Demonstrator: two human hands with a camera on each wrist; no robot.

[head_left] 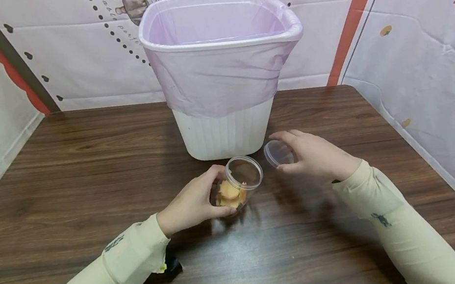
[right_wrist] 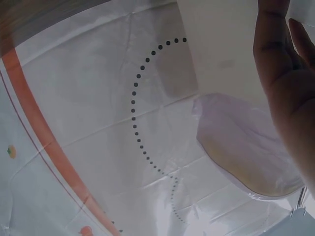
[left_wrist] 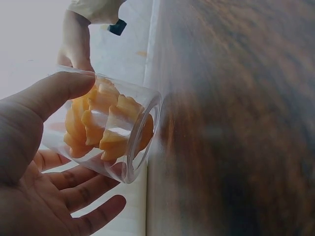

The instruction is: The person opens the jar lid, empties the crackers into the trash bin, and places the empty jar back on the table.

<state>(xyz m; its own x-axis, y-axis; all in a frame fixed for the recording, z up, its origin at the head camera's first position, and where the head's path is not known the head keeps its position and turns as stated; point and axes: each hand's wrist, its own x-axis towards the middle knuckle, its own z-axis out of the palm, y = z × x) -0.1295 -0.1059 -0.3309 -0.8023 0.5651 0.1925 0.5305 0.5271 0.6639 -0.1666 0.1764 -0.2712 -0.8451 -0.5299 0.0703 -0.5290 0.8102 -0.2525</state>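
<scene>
A clear plastic jar (head_left: 245,173) with several yellow-orange, wavy-edged pieces of food (left_wrist: 110,115) stands slightly tilted near the middle of the table. My left hand (head_left: 194,201) grips its side, thumb on one side and fingers on the other. In the left wrist view the left hand (left_wrist: 59,147) curves around the jar wall. Just right of the jar, my right hand (head_left: 312,153) holds a round clear lid (head_left: 278,153) by its edge, apart from the jar mouth. Only part of the right hand (right_wrist: 285,83) shows in the right wrist view.
Behind the hands stands a white bin (head_left: 226,132) lined with a thin purple bag (head_left: 222,78). The dark wooden table (head_left: 81,175) is bordered by printed cloth walls (head_left: 432,55) at the back and both sides. A small black object (head_left: 172,268) shows by the left sleeve.
</scene>
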